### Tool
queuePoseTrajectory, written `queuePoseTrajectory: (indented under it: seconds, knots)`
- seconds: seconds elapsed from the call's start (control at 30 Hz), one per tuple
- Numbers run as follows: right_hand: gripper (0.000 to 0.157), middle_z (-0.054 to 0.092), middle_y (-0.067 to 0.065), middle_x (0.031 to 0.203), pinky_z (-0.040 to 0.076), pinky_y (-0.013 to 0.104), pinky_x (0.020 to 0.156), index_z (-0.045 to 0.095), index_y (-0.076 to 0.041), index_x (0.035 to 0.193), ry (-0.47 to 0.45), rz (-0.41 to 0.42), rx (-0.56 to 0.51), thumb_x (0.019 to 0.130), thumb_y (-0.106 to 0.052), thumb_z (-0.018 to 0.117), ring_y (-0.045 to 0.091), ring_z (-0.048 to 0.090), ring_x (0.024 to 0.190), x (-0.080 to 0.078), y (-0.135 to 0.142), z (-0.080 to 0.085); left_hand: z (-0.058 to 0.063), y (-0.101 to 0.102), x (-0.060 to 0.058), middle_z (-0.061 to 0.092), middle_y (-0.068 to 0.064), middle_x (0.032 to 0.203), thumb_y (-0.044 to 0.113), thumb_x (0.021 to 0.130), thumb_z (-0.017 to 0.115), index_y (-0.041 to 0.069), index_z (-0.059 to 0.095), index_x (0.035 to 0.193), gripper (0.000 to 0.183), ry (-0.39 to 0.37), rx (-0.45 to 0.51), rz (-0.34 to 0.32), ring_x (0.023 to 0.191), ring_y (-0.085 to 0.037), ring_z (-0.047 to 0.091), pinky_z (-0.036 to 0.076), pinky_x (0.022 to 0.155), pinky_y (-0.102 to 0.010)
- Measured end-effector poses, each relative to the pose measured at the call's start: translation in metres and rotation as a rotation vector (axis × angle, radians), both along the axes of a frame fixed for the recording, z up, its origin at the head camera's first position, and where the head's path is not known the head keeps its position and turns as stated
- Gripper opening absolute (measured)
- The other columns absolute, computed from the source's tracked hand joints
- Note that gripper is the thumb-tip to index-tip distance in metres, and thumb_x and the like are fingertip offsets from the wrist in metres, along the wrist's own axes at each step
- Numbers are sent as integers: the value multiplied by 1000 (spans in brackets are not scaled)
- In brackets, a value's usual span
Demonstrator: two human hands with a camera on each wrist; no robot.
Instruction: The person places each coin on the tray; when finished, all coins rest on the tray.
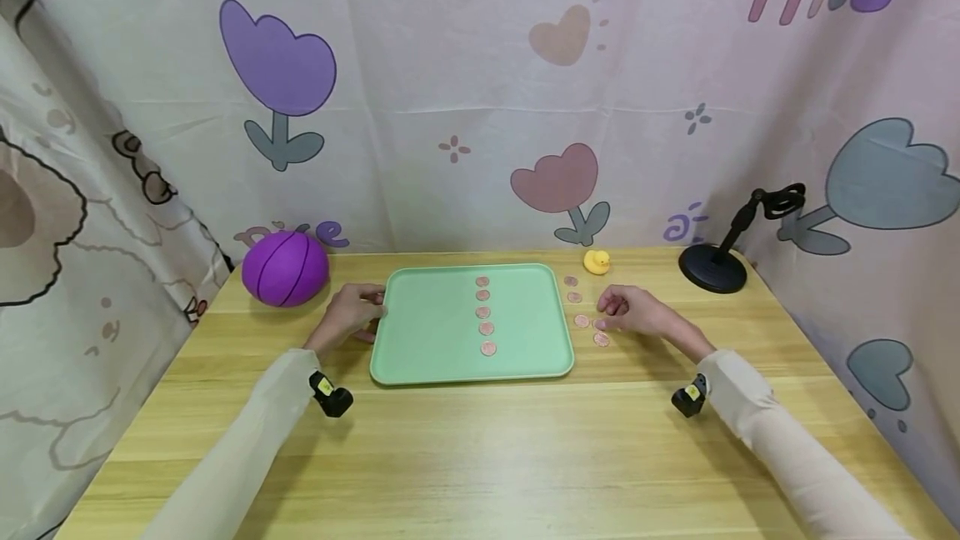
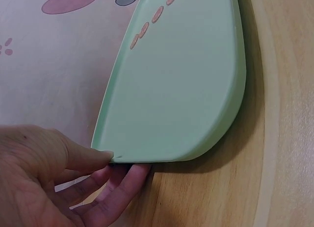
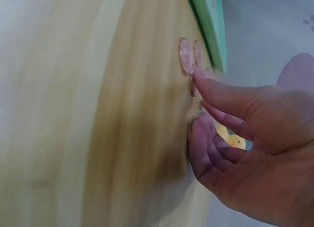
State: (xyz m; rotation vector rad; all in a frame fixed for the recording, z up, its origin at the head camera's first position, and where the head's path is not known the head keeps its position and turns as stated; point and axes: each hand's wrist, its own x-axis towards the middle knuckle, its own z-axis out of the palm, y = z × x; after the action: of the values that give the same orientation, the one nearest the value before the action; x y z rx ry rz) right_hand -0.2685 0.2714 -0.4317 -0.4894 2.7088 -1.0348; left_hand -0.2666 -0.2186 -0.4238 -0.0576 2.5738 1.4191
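Note:
A pale green rectangular tray (image 1: 431, 323) lies on the table. My left hand (image 1: 355, 312) grips its left edge, thumb on the rim and fingers beneath, as the left wrist view shows. Several copper coins (image 1: 483, 312) lie in a column on the tray, right of its middle. More copper coins (image 1: 581, 321) lie on the wood beside the tray's right edge. My right hand (image 1: 632, 310) is low over them, the other fingers curled in. In the right wrist view, its thumb and index fingertips pinch a coin (image 3: 193, 85) at the tabletop, partly covered by the thumb.
A purple ball (image 1: 285, 268) sits at the back left, near my left hand. Behind the loose coins stands a small yellow rubber duck (image 1: 597, 262). A black stand with a round base (image 1: 712, 268) is at the back right. A printed curtain (image 1: 420, 107) hangs behind the table.

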Motion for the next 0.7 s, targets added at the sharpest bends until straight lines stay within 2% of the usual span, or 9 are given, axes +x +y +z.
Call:
queuePoseTrajectory:
  seconds: [0.23,0.53,0.7]
  knots:
    - [11,66,10,89,48,22,70,67,2,94,71,14,33,93,-3,77,18,55,81,0,-4,-5,-1,-1,-1,57,-20,119,1,100,60,-6,49,152,53,-2,2,-6,93,-24,63,67,63,-36]
    - [15,65,10,91,48,20,69,66,2,98,50,-14,15,94,-7,78,18,56,83,2,-7,-6,-1,-1,-1,58,-20,119,1,100,60,-6,50,151,53,-4,5,-8,96,-25,64,68,64,-36]
    - [14,65,10,86,46,21,65,66,1,91,75,-54,46,92,-4,79,19,55,79,2,-11,-3,0,0,-1,57,-20,119,1,100,60,-6,49,152,53,-7,-1,-15,96,-26,63,68,65,-36]
